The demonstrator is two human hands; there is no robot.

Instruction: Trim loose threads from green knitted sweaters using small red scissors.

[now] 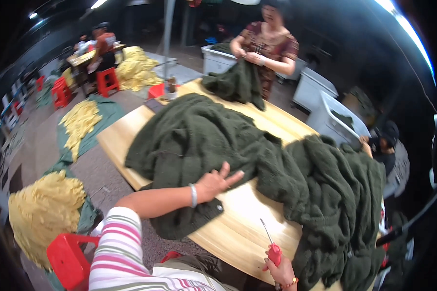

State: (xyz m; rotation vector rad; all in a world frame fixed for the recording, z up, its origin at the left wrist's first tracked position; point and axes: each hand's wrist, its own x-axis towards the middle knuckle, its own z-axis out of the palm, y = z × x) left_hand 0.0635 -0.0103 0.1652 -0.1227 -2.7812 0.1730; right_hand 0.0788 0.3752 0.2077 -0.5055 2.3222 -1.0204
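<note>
A large heap of dark green knitted garments (194,131) covers the left part of the wooden table (243,228). On its near side my left hand (218,183) lies with fingers spread, palm toward the fabric. One piece hangs over the table's near edge below that hand, with a small pale dot, perhaps a button, at its corner. At the lower right, my right hand (280,271) is closed round a red-handled tool (274,253) with a thin pointed metal shaft; its exact kind is unclear. A second green knitted heap (330,194) lies just right of this hand.
Across the table a person (269,48) handles another green garment (238,82). Another person (386,145) is at the right end. White bins (337,116) stand behind. Yellow fabric piles (46,213) lie on the floor at left, near a red stool (70,259).
</note>
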